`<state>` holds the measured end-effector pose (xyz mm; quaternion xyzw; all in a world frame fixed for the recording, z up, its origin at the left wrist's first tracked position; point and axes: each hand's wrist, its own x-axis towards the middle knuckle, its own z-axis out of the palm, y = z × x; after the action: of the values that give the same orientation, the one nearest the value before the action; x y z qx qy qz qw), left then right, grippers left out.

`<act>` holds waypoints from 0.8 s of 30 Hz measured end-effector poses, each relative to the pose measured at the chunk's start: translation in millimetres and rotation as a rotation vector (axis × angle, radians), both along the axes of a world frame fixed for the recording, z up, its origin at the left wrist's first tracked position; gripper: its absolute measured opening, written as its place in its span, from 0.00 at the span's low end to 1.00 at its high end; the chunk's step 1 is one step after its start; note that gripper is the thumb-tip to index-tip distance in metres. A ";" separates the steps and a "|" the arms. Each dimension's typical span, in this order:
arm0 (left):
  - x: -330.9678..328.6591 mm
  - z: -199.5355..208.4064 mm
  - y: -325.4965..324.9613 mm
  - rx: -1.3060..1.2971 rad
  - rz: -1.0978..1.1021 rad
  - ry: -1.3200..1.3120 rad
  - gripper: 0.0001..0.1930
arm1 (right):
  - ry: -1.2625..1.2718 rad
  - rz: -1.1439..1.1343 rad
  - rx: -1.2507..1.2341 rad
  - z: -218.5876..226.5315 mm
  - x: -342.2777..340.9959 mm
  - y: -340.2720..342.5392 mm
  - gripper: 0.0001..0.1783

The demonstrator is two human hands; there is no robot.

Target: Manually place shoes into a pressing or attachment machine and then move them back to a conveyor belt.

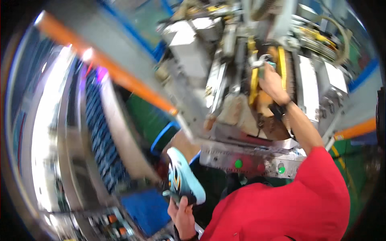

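The shoe (185, 179) is pale aqua and black with orange streaks, the shirt (281, 205) red

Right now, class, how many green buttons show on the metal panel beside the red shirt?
2. One green button is toward the left of the metal panel; another green button is farther right, closer to the red sleeve. Others may be hidden.

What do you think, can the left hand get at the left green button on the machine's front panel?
Probably not as things stand: the left hand holds the sneaker, so it would likely need freeing first. Nothing visible covers the green button itself.
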<state>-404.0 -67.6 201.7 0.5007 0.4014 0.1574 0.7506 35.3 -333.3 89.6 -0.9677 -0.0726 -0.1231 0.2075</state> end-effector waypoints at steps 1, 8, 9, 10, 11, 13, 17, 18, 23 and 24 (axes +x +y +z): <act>-14.6 -0.8 -4.1 0.016 0.079 0.018 0.19 | -0.338 0.227 -0.013 -8.2 -47.1 2.2 0.29; -71.1 -40.6 -43.1 -0.198 0.221 -0.087 0.17 | 0.070 0.788 0.168 -96.1 -250.1 73.4 0.11; -82.7 -43.6 -47.7 -0.248 0.241 -0.126 0.17 | 0.099 0.837 0.147 -130.5 -250.2 78.7 0.10; -98.3 -45.8 -46.6 -0.264 0.261 -0.137 0.18 | 0.068 0.867 0.136 -172.0 -245.9 82.2 0.11; -114.9 -57.7 -51.7 -0.285 0.296 -0.167 0.18 | 0.036 0.892 0.116 -199.6 -244.1 82.1 0.11; -150.5 -65.6 -61.1 -0.240 0.383 -0.054 0.19 | 0.052 0.937 0.210 -188.9 -247.8 92.0 0.13; -208.4 -54.9 -68.3 -0.273 0.578 -0.003 0.18 | 0.042 0.918 0.179 -152.1 -237.9 103.6 0.14; -224.7 -54.2 -69.5 -0.260 0.693 -0.056 0.18 | -0.003 0.986 0.357 -105.9 -248.2 128.3 0.13; -325.1 -69.3 -40.5 -0.252 0.986 -0.138 0.15 | -0.103 1.263 0.608 89.2 -289.8 277.6 0.07; -345.4 -72.9 -27.2 -0.233 1.086 -0.227 0.14 | -0.121 1.382 0.683 127.1 -311.2 315.1 0.07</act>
<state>-749.4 -94.8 128.8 0.1161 0.5329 0.5285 0.6506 -275.9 -18.2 216.7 -0.5764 -0.6294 -0.0338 0.5201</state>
